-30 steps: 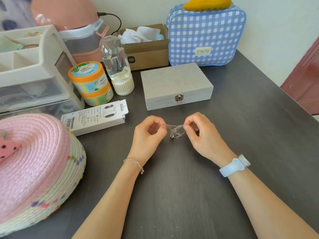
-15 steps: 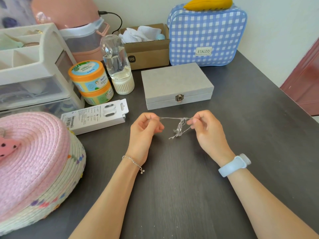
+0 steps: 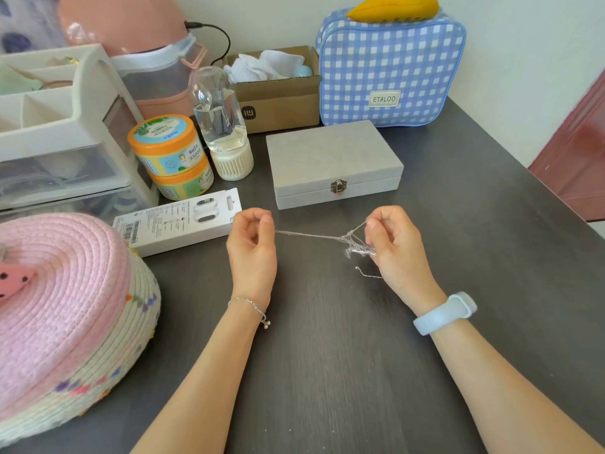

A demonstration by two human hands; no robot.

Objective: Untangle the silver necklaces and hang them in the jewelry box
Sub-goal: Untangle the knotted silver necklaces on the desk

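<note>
Step in hand: untangling, by my reading; nothing is hung yet and the box is not open.
Left hand: fingers curled, thumb and forefinger pinching one end of a thin chain, held above the desk.
Right hand: fingers curled, pinching the other side of the chains at the fingertips, just beside the knot.
Silver necklaces: strung between the two hands; one strand runs taut from the left grip across to a small clump close against the right fingers. A loose tail hangs below the clump, near the right palm. How many chains are in the clump is too fine to tell.
Knot: bunched and unresolved, sitting at the right end of the taut strand, not midway.
Jewelry box: grey, lid down and its metal clasp seemingly fastened, on the desk just beyond the hands.
Progress: early, I judge; one strand looks partly drawn out, the rest is bound up.
Next move calls for: easing the tension rather than adding to it, since a hard pull would likely tighten the clump; then working a strand loose with the fingertips. The box will also need unlatching and opening before any hanging.
Nearby: a white carton lies close to the left hand.
</note>
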